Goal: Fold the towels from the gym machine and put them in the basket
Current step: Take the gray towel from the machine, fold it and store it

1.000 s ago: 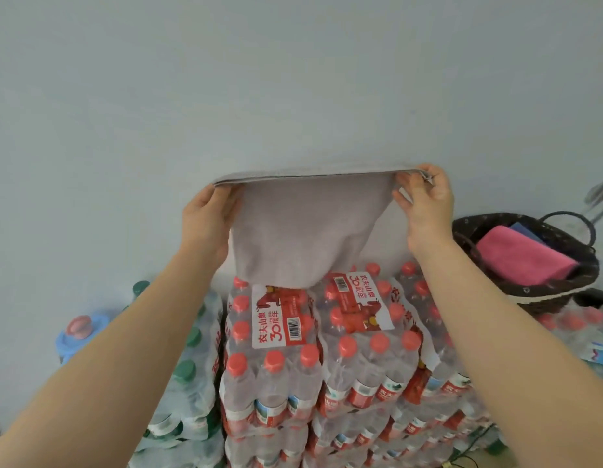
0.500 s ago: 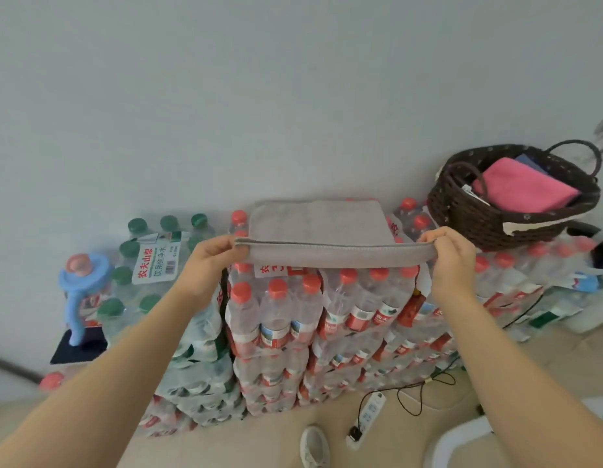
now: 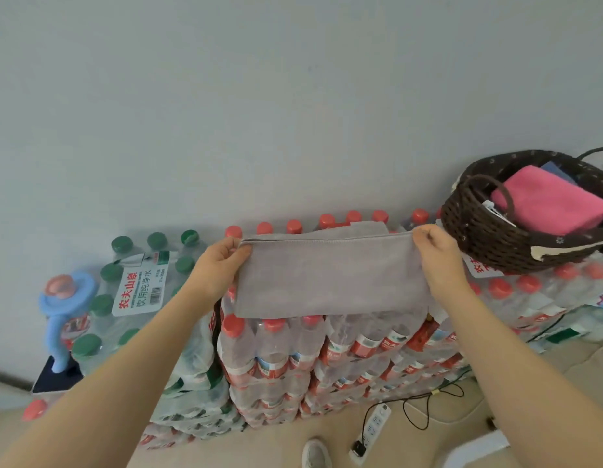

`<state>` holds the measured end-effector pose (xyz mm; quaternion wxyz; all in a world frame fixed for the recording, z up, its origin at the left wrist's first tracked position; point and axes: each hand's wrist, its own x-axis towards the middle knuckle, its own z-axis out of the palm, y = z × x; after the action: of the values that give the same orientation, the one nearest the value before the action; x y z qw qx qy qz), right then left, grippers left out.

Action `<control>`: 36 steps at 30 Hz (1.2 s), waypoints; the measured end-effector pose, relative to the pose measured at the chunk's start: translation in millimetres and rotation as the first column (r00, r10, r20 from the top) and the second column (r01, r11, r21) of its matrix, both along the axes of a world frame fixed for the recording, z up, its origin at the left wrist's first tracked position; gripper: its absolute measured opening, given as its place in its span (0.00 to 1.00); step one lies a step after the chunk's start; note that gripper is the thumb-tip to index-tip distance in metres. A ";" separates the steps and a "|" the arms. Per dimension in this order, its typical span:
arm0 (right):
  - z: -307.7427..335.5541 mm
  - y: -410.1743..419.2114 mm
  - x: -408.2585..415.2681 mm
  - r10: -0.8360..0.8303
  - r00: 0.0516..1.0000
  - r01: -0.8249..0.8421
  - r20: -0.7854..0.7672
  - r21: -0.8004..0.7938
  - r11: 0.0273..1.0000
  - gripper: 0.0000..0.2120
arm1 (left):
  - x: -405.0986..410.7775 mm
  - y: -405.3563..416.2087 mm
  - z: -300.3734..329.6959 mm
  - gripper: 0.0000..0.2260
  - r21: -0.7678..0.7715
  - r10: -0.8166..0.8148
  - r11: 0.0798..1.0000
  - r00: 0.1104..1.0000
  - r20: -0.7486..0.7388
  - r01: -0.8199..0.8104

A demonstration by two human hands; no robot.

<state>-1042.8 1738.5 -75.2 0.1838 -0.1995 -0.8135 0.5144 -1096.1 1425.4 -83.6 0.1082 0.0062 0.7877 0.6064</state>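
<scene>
Grey terry towel [image 3: 330, 282], folded to a wide band, was held stretched between both hands over the top of the stacked shrink-wrapped packs of red-capped water bottles [image 3: 313, 352]. Its stitched upper edge ran level; the lower edge hung across the front row of caps. Whether it rested on the caps behind could not be told.

Left hand [image 3: 219, 261] pinched the towel's upper left corner, thumb in front. Right hand [image 3: 435, 255] pinched the upper right corner the same way. Both arms were bare, reaching forward.

Dark brown woven basket with loop handles [image 3: 489, 238] sat on the packs just right of the right hand, tilted toward the camera. Inside lay a folded pink towel [image 3: 550, 204], with a blue cloth [image 3: 553, 168] partly showing behind it.

Left of the stack: packs of green-capped bottles [image 3: 138, 285], then a blue-handled jug [image 3: 62, 309]. White power strip [image 3: 372, 430] on the beige floor below.
</scene>
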 end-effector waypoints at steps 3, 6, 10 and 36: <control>-4.2 8.8 -36.8 0.070 0.996 -0.074 0.059 0.079 0.994 0.07 | -21.5 2.9 -7.4 0.09 -0.103 0.059 0.993 0.998 0.016 -0.057; -10.2 13.7 -65.5 0.135 0.984 -0.132 0.117 -0.030 0.991 0.08 | -35.1 7.4 -12.9 0.13 -0.200 0.110 0.974 0.994 -0.003 -0.108; -20.4 19.3 -87.3 0.159 0.956 -0.174 0.245 0.041 0.984 0.13 | -48.4 14.0 -16.2 0.15 -0.400 0.146 0.902 0.986 -0.076 -0.164; -12.6 -0.9 -96.6 -0.019 0.910 -0.318 0.415 0.723 0.613 0.21 | -56.0 48.7 -17.1 0.14 -0.858 -0.034 0.393 0.927 -0.373 -0.331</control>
<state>-1139.5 1737.6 -87.9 0.0449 -0.1265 -0.9880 0.0766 -1152.1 1474.1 -100.7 -0.0953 -0.0236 0.9922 0.0764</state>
